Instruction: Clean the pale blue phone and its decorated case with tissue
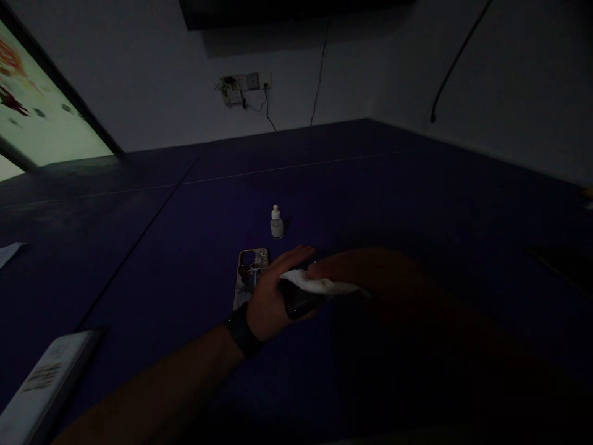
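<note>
My left hand (271, 303), with a dark band on the wrist, is wrapped round a black phone (300, 301). Over the phone's upper side lies a white cloth or tissue (319, 284), pressed there by my right hand (361, 267). The right hand's fingers rest on the tissue, but dim light hides much of that hand. Just behind my left hand, a patterned phone case (250, 272) with a camera cut-out lies flat, partly covered by the hand. A small clear dropper bottle (277, 226) with a white top stands upright beyond the hands.
The dark blue surface (208, 216) stretches to the wall. A white box or thick book (46, 383) lies at the lower left, with some paper (10, 252) at the left edge. Sockets with cables (245, 83) are on the wall below a dark screen (287, 12).
</note>
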Demonstrator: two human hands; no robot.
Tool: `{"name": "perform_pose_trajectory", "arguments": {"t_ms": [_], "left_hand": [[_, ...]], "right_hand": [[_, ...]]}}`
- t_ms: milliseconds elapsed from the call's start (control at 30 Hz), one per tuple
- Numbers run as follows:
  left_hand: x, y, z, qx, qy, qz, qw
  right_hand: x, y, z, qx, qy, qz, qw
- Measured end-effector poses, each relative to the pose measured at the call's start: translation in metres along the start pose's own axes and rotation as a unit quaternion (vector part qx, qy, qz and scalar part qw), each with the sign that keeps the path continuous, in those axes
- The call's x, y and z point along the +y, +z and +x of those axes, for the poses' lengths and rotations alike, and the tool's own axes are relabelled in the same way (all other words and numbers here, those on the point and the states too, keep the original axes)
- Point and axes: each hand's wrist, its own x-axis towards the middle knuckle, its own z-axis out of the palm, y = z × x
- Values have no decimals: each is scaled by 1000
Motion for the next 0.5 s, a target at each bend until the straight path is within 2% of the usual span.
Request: {"name": "perform_pose_trajectory", "arguments": {"t_ms": [167, 233, 300, 400, 500], "left_hand": [[-5, -13, 11, -153, 23, 9, 988], [-10, -19, 14, -191, 32, 23, 981], [-14, -22, 15, -187, 21, 16, 982], [-20, -25, 12, -152, -54, -60, 985], [-21, -26, 9, -117, -129, -161, 972]], "right_hand": [[-11, 0, 11, 5, -29, 44, 999], [-12, -1, 13, -4, -31, 56, 998], [-14, 0, 14, -4, -23, 71, 997], [-19, 0, 15, 29, -5, 105, 994], [-26, -3, 14, 80, -11, 119, 990]]}}
